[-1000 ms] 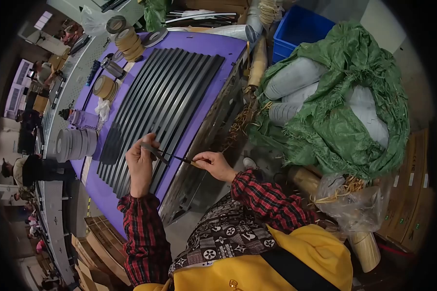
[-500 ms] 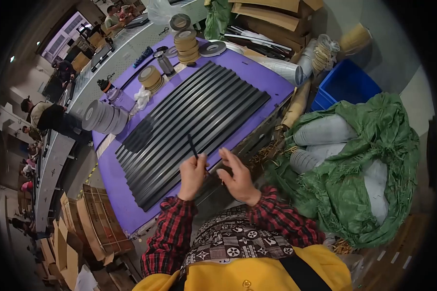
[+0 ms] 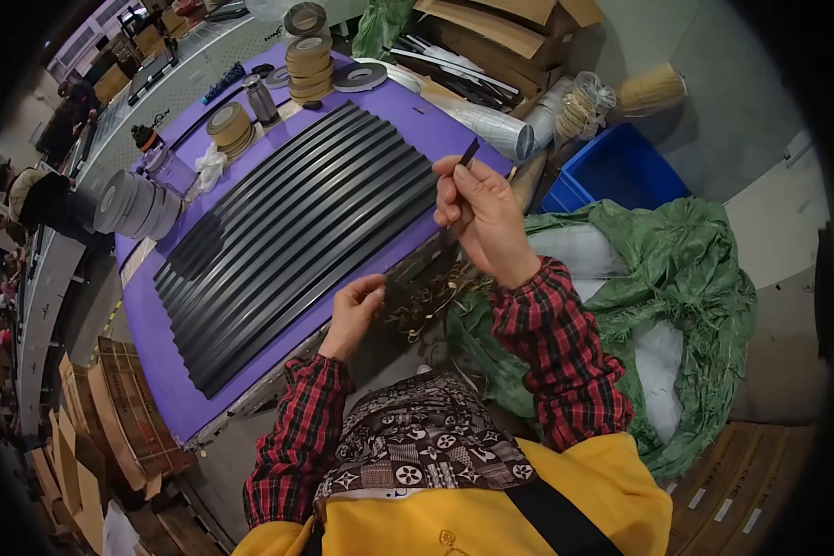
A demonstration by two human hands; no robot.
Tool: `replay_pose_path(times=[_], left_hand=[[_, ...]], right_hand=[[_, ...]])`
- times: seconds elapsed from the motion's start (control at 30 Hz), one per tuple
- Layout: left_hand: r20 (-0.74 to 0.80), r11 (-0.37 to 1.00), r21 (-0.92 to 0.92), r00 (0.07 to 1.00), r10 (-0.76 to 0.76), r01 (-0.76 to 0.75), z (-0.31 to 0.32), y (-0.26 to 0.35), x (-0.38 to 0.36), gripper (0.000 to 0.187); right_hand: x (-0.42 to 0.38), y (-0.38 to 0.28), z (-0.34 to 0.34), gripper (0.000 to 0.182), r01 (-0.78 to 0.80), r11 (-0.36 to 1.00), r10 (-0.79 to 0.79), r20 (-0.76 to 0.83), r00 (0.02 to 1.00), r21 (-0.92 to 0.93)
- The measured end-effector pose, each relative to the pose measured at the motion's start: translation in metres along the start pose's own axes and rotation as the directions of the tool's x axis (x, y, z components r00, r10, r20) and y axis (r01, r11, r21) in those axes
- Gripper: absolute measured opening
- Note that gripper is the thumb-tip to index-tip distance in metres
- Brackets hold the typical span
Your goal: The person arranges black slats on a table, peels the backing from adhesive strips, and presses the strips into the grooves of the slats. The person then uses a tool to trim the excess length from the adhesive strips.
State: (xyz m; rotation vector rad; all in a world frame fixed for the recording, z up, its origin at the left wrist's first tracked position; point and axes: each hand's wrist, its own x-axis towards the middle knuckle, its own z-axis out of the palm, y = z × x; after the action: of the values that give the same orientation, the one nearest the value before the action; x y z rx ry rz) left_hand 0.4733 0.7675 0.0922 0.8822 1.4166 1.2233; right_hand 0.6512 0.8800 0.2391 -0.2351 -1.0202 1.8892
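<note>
Near the flat purple tabletop edge [image 3: 190, 415], our right hand [image 3: 485, 211] pinched a thin black strip [image 3: 471, 152] (left hand [image 3: 349, 319] curled, hold unclear).

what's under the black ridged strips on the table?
Purple tabletop shows around the black ridged strips, so they appear to rest on it. Anything directly beneath them is covered and can't be seen.

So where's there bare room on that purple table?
The purple table is mostly bare at the far right, between the ribbed panel and the translucent roll; a narrow strip also lies free between panel and near edge. The far left is crowded: tape stack, purple bottle, grey rolls.
</note>
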Motion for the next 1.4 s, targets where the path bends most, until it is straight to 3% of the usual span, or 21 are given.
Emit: replay_pose_path(times=[0.07, 0.13, 0.17, 0.23, 0.27, 0.37, 0.47, 0.53, 0.6, 0.63, 0.73, 0.87, 0.93, 1.03, 1.1, 1.17, 1.23, 1.27, 1.3, 1.33, 1.4], left_hand=[[0.053, 0.996, 0.089, 0.999, 0.008, -0.012, 0.012, -0.003, 0.009, 0.032], [0.248, 0.983, 0.104, 0.961, 0.122, -0.151, 0.033, 0.010, 0.014, 0.025], [0.257, 0.984, 0.091, 0.958, 0.127, -0.154, 0.044, 0.017, 0.014, 0.025], [0.435, 0.959, 0.131, 0.884, 0.171, -0.250, 0.070, 0.035, 0.013, 0.029], [0.481, 0.984, 0.021, 0.865, 0.145, -0.176, 0.081, 0.041, 0.011, 0.027], [0.593, 0.986, -0.032, 0.791, 0.149, -0.162, 0.101, 0.042, 0.016, 0.022], [0.515, 0.970, 0.045, 0.837, 0.183, -0.239, 0.108, 0.031, 0.017, 0.021], [0.472, 0.957, 0.090, 0.858, 0.203, -0.276, 0.108, 0.028, 0.015, 0.021], [0.233, 0.875, 0.261, 0.906, 0.353, -0.407, 0.101, 0.029, 0.012, 0.023], [0.173, 0.891, 0.275, 0.931, 0.323, -0.360, 0.098, 0.032, 0.008, 0.026], [0.125, 0.918, 0.232, 0.946, 0.301, -0.323, 0.088, 0.029, 0.002, 0.032], [0.264, 0.926, 0.257, 0.941, 0.210, -0.279, 0.083, 0.022, 0.013, 0.042], [0.318, 0.843, 0.291, 0.877, 0.360, -0.452, 0.092, 0.046, 0.012, 0.051], [0.422, 0.840, 0.285, 0.847, 0.322, -0.461, 0.110, 0.056, 0.026, 0.064], [0.418, 0.878, 0.228, 0.857, 0.301, -0.420, 0.115, 0.049, 0.038, 0.059], [0.671, 0.856, 0.225, 0.711, 0.211, -0.466, 0.117, 0.039, 0.051, 0.043], [0.669, 0.917, 0.116, 0.712, 0.212, -0.382, 0.119, 0.033, 0.045, 0.025], [0.624, 0.965, 0.094, 0.770, 0.134, -0.244, 0.118, 0.030, 0.042, 0.021], [0.580, 0.993, 0.064, 0.813, 0.047, -0.103, 0.116, 0.028, 0.040, 0.020], [0.584, 0.993, 0.065, 0.811, 0.043, -0.099, 0.113, 0.026, 0.036, 0.020], [0.379, 0.920, 0.352, 0.925, 0.030, -0.174, 0.103, 0.026, 0.028, 0.020]], right_hand=[[0.004, -0.030, 0.007, 0.021, -0.030, 0.998, 0.033, 0.056, 0.998, -0.056], [0.006, -0.052, 0.016, 0.022, -0.061, 0.989, 0.079, 0.132, 0.988, -0.132], [0.005, -0.059, 0.021, 0.022, -0.061, 0.987, 0.080, 0.127, 0.989, -0.146], [0.004, -0.069, 0.029, 0.022, -0.041, 0.975, 0.084, 0.193, 0.978, -0.218], [0.003, -0.073, 0.031, 0.022, -0.040, 0.973, 0.085, 0.191, 0.978, -0.227], [-0.003, -0.079, 0.033, 0.024, -0.054, 0.970, 0.104, 0.205, 0.973, -0.236], [-0.007, -0.084, 0.026, 0.022, -0.019, 0.975, 0.054, 0.150, 0.987, -0.221], [-0.008, -0.084, 0.007, 0.016, 0.103, 0.984, -0.077, 0.175, 0.981, -0.148], [-0.012, -0.082, -0.009, 0.014, 0.180, 0.979, -0.168, 0.122, 0.978, -0.097], [-0.014, -0.080, -0.017, 0.012, 0.255, 0.966, -0.252, 0.065, 0.966, -0.050], [-0.017, -0.069, -0.043, 0.010, 0.291, 0.957, -0.291, 0.019, 0.957, 0.008], [-0.017, -0.057, -0.053, 0.010, 0.256, 0.955, -0.259, -0.003, 0.966, 0.150], [-0.014, -0.054, -0.047, 0.012, 0.216, 0.954, -0.225, 0.021, 0.974, 0.208], [-0.005, -0.055, -0.039, 0.012, 0.145, 0.953, -0.184, 0.124, 0.975, 0.267], [-0.002, -0.057, -0.031, 0.013, 0.109, 0.953, -0.152, 0.136, 0.979, 0.282], [0.000, -0.060, -0.028, 0.013, 0.081, 0.953, -0.125, 0.135, 0.983, 0.293], [0.002, -0.064, -0.031, 0.015, 0.019, 0.939, -0.092, 0.197, 0.976, 0.344], [0.004, -0.066, -0.036, 0.015, 0.023, 0.939, -0.093, 0.189, 0.978, 0.344], [0.006, -0.068, -0.043, 0.016, 0.083, 0.948, -0.136, 0.154, 0.979, 0.308], [0.008, -0.071, -0.052, 0.018, 0.140, 0.953, -0.178, 0.123, 0.976, 0.268], [0.014, -0.067, -0.085, 0.019, 0.199, 0.947, -0.223, 0.070, 0.972, 0.251]])
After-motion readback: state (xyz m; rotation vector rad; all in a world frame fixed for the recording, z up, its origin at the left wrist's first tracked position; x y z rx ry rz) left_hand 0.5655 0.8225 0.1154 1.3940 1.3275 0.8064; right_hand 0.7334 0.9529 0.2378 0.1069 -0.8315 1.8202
